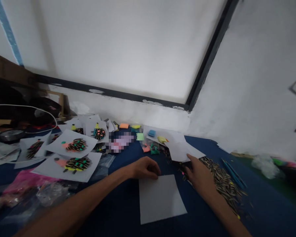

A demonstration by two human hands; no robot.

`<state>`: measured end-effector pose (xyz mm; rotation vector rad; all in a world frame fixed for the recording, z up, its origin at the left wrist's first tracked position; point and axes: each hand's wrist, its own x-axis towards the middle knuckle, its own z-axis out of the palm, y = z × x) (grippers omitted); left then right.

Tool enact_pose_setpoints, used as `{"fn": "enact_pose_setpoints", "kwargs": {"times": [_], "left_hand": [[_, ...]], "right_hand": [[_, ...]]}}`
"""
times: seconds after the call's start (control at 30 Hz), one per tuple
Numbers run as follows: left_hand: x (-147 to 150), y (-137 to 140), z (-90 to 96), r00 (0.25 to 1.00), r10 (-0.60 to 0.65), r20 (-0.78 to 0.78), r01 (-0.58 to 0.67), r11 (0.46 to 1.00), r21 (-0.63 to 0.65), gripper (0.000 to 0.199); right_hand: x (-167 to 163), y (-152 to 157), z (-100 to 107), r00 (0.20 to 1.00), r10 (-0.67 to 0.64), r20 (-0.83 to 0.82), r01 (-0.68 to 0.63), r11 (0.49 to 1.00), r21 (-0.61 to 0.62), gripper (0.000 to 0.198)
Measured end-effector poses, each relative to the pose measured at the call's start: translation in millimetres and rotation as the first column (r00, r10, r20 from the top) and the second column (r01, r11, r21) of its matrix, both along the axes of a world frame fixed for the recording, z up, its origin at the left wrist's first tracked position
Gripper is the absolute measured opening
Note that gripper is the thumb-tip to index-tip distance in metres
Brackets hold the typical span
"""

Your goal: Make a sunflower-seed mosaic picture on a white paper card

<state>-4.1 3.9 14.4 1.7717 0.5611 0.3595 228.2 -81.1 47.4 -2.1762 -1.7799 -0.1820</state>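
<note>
Left grip [146, 168] curls palm-down; right grip [198, 172] reaches forward, index finger [192, 159] and thumb [187, 171] spread; forearms [98, 192] bare

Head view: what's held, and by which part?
Can't tell: right hand touches farther paper at its near edge, left hand touches nearer sheet at its far edge.

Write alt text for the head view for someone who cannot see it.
A person's left hand touches a blank sheet on a blue table; the right hand touches white paper near striped sticks. Animal pictures lie on the left.
</note>
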Motion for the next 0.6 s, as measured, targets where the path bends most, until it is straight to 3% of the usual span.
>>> {"fn": "enact_pose_setpoints", "kwargs": {"times": [0.27,0.6], "left_hand": [[0,0,1.7,1.0,0.004,-0.004,-0.004,1.0,-0.002,0.019],[2,-2,2.1,0.999,0.02,-0.04,-0.02,1.0,0.016,0.018]], "right_hand": [[-18,24,6,0.961,-0.003,0.275,0.031,0.995,-0.1,0.023],[-5,61,33,0.961,-0.109,0.254,0.086,0.991,0.102,0.035]]}}
